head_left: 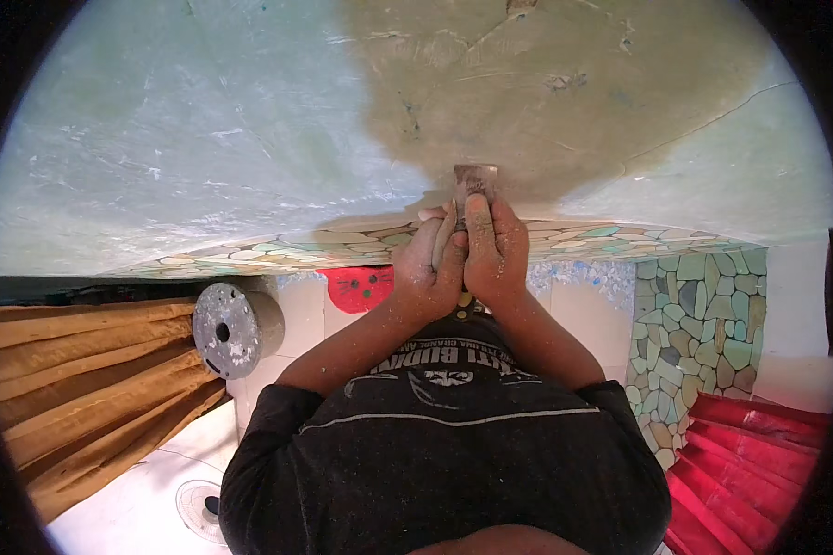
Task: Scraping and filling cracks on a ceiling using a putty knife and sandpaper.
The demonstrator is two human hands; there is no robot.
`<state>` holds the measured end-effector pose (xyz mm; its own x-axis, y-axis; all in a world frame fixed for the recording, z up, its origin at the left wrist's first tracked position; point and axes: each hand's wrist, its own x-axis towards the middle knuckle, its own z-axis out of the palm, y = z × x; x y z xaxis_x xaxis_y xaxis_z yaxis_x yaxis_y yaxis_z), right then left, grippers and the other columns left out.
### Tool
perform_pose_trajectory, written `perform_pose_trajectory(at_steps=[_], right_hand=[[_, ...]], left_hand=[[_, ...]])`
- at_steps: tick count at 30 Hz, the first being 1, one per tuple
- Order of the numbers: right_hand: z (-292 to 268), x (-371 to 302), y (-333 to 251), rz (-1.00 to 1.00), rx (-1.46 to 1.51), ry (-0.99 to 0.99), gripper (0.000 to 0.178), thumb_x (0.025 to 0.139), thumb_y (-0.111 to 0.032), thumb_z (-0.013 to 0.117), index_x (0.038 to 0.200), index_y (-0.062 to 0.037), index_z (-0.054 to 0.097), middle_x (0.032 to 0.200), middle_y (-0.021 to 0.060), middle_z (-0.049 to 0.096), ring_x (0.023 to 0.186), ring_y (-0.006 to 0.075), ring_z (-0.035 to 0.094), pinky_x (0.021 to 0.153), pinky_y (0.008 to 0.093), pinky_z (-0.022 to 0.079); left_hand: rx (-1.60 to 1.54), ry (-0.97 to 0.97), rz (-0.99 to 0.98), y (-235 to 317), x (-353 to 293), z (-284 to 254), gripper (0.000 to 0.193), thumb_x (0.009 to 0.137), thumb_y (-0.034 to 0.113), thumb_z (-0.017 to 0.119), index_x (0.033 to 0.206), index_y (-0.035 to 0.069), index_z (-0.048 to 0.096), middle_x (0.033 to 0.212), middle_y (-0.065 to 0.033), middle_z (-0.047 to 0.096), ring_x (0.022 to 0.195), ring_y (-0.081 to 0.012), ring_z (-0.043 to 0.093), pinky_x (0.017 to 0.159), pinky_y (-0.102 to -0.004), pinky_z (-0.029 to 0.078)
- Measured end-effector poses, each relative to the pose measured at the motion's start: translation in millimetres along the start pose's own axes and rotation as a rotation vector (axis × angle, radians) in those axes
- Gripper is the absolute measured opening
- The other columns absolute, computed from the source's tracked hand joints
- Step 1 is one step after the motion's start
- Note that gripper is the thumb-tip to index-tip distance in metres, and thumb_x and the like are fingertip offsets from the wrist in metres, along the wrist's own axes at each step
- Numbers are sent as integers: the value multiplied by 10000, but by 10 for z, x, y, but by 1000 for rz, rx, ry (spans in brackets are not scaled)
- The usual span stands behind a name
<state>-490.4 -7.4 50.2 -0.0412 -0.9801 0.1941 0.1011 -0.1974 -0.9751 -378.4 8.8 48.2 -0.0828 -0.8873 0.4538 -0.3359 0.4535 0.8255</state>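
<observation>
The scraper point(477, 176) is in the upper middle of the frame, against the brown patch point(565, 111) on the wall point(204, 111). Your left hand point(428, 261) and right hand point(498, 259) wrap their fingers point(478, 215) around it.

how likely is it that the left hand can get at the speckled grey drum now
Probably not right away: the left hand looks busy on the scraper with the right hand, and the speckled grey drum sits off to its left.
</observation>
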Motion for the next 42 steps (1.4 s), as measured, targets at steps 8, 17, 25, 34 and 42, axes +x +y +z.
perform_pose_trajectory(at_steps=[8, 17, 25, 34, 42], right_hand=[[19, 43, 14, -32, 1, 17, 289, 1045, -197, 417, 1025, 49, 568, 901, 134, 675, 845, 215, 682, 733, 308, 543], [0, 59, 28, -45, -29, 50, 278, 1041, -190, 428, 1017, 46, 573, 877, 116, 657, 839, 200, 678, 718, 303, 541], [40, 77, -106, -41, 24, 35, 276, 1041, -189, 433, 1014, 46, 576, 886, 124, 673, 839, 185, 675, 715, 291, 536], [-32, 46, 69, -58, -101, 37, 289, 1047, -201, 413, 1031, 40, 571, 917, 128, 672, 844, 203, 681, 726, 289, 536], [102, -100, 520, 49, 123, 21, 294, 1056, -217, 378, 1101, 32, 528, 976, 163, 683, 824, 178, 649, 739, 282, 533]], left_hand=[[-32, -20, 10, -23, 27, -29, 300, 939, 86, 559, 1208, -46, 574, 933, -227, 656, 772, -352, 688, 653, -372, 536], [-18, 40, 22, 25, 78, 13, 275, 946, 101, 553, 1168, -59, 587, 919, -228, 663, 772, -371, 686, 650, -376, 535], [7, 46, 97, 97, 156, -37, 262, 947, 112, 551, 1169, -21, 596, 901, -221, 667, 750, -365, 687, 633, -379, 532], [-23, 12, 39, 38, 147, -37, 249, 931, 120, 555, 1127, -27, 595, 853, -227, 648, 728, -401, 663, 611, -417, 518], [-20, -78, -64, -553, -174, 78, 261, 935, 132, 554, 1145, -17, 597, 883, -235, 642, 748, -421, 659, 604, -434, 517]])
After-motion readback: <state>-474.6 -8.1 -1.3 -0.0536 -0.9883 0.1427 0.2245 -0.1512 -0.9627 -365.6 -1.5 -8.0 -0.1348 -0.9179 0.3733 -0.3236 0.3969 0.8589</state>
